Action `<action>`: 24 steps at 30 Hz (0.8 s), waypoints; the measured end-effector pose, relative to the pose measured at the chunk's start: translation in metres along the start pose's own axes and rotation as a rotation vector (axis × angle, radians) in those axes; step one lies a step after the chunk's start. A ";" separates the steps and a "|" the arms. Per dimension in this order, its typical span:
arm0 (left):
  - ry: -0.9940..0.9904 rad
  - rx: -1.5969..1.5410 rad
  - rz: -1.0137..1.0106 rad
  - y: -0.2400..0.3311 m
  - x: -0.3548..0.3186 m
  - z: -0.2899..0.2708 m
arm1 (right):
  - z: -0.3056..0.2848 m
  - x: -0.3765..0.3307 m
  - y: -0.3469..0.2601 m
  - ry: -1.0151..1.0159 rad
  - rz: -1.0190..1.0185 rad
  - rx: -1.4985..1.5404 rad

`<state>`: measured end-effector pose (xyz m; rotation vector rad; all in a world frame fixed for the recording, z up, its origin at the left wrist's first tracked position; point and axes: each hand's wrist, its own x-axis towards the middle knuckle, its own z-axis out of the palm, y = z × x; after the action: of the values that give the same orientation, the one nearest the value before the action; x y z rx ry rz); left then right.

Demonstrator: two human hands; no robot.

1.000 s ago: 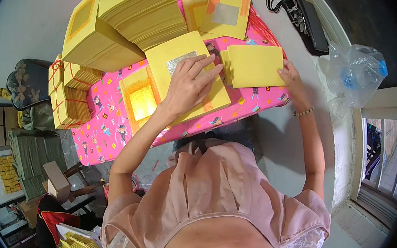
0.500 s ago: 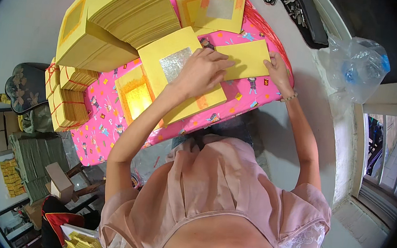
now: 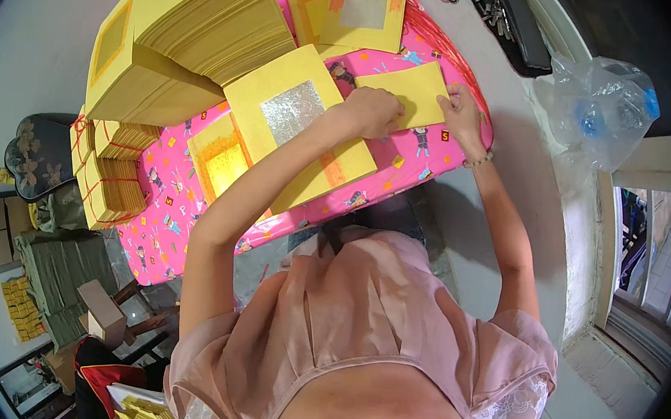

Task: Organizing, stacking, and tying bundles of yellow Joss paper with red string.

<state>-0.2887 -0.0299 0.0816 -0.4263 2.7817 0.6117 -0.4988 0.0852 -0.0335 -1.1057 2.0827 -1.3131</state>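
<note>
Both hands rest on a plain yellow paper sheet [image 3: 411,92] lying on the pink patterned tablecloth [image 3: 422,149]. My left hand [image 3: 373,110] presses the sheet's lower left part, fingers curled down. My right hand [image 3: 459,112] pinches its right edge; a bead bracelet is on that wrist. Under my left forearm lies a stack of yellow sheets with a silver foil square [image 3: 292,112]. Beside it is a sheet with a gold square [image 3: 223,162].
Tall piles of yellow paper [image 3: 200,19] fill the table's far left, with tied bundles [image 3: 112,180] at its left edge. Two orange-bordered sheets [image 3: 363,10] lie at the back. A black bag [image 3: 507,20] and clear plastic bag [image 3: 604,102] sit on the ledge to the right.
My left hand has slid off the foil-square stack and onto the plain yellow sheet, beside my right hand. The view has shifted a little.
</note>
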 end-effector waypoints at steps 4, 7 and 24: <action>0.047 0.100 -0.004 0.005 0.003 0.002 | -0.002 -0.006 -0.027 -0.015 0.088 -0.196; 0.034 0.153 -0.035 0.014 0.006 0.001 | 0.000 -0.003 -0.008 0.031 0.073 -0.149; 0.179 0.152 -0.113 0.014 0.026 0.024 | -0.002 0.012 -0.004 -0.085 0.039 -0.189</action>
<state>-0.3132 -0.0131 0.0576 -0.6278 2.9210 0.3491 -0.5060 0.0758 -0.0286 -1.1711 2.1875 -1.0495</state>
